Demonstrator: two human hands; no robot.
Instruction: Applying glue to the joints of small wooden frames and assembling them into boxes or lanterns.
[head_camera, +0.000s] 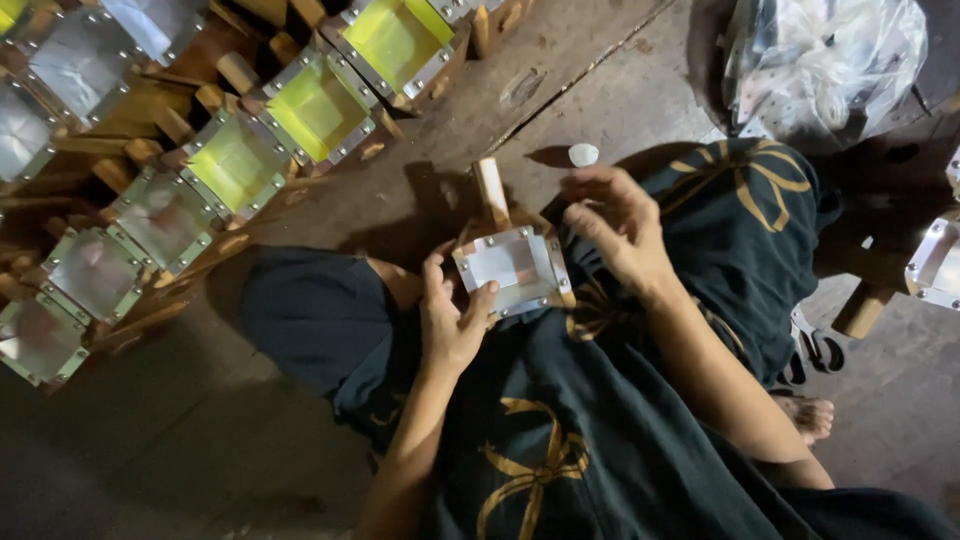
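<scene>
My left hand (452, 315) grips a small wooden box frame (511, 265) with a riveted metal rim, a clear pane and a wooden handle pointing away from me. It rests over my lap, on dark cloth with a gold pattern. My right hand (618, 225) hovers just to the right of the frame, fingers curled and apart, touching or nearly touching its right edge; I cannot tell if it pinches something small.
Rows of similar metal-rimmed frames (238, 160) lie on the floor at the upper left, some with yellow panes. A small white cap (583, 154) sits on the floor beyond the hands. A clear plastic bag (825, 60) is at the top right, another frame (935, 265) at the right edge.
</scene>
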